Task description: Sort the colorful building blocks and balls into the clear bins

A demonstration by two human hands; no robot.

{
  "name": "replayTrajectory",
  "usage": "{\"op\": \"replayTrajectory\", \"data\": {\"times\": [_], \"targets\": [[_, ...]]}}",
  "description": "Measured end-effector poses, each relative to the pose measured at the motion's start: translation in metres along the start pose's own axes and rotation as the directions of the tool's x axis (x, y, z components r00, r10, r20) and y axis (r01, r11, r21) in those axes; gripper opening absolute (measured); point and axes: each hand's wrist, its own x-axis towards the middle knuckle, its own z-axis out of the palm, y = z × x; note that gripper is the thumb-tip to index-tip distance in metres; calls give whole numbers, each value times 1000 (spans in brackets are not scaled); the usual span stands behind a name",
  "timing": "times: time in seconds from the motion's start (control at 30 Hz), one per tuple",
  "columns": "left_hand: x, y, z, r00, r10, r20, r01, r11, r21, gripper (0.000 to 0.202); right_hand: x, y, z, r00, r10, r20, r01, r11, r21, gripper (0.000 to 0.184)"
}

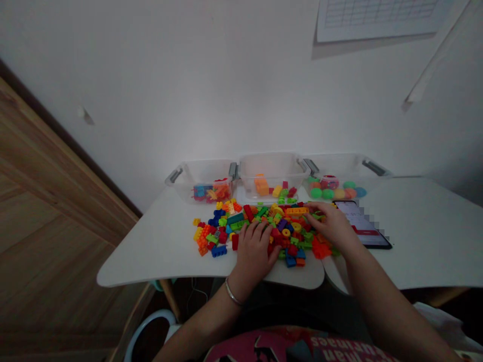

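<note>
A heap of small colourful plastic building bricks [264,226] lies on a white table [162,246] in front of me. My left hand [254,249] rests flat on the near side of the heap, fingers stretched out over red and green bricks. My right hand [332,223] lies on the right part of the heap, fingers curled slightly towards an orange brick [296,211]; whether it grips anything I cannot see. A bracelet sits on my left wrist.
Three clear plastic bins stand along the wall: the left bin [202,181] with mixed bricks, the middle bin [271,176] with orange and yellow bricks, the right bin [339,176] with coloured balls. A phone [362,223] lies right of my right hand. A wooden panel is at left.
</note>
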Motion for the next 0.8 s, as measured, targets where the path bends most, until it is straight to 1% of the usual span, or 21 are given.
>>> {"op": "replayTrajectory", "data": {"times": [0.1, 0.17, 0.3, 0.37, 0.43, 0.53, 0.6, 0.73, 0.8], "targets": [[0, 0, 1, 1000, 4, -1, -4, 1000, 2, 46, 0, -5, 4, 993, 114, 27, -113, 993, -21, 28], [0, 0, 1, 1000, 6, 0, -6, 1000, 8, 46, -1, -7, 6, 984, 176, 8, -176, 984, 2, 27], [0, 1, -1, 1000, 2, 10, -2, 1000, 7, 47, -1, -11, 8, 972, 222, -73, -207, 963, 174, 30], [0, 1, -2, 1000, 1, 6, -1, 1000, 2, 50, 0, -12, 8, 967, 247, -69, -217, 932, 290, 33], [0, 1, -3, 1000, 0, -7, 0, 1000, 0, 55, 0, -14, 9, 960, 277, -34, -242, 887, 394, 35], [0, 0, -5, 1000, -9, -26, 9, 1000, -6, 57, -1, -20, 10, 956, 292, 36, -268, 812, 518, 36], [3, 0, -7, 999, -33, -41, 32, 999, -16, 53, -2, -26, 12, 958, 279, 66, -264, 772, 578, 37], [21, -1, -16, 993, -111, -47, 108, 992, -65, 38, -2, -36, 16, 961, 263, 82, -258, 752, 607, 40], [33, -1, -20, 992, -126, -27, 122, 987, -109, 38, -3, -39, 19, 961, 265, 80, -258, 750, 609, 42]]}}
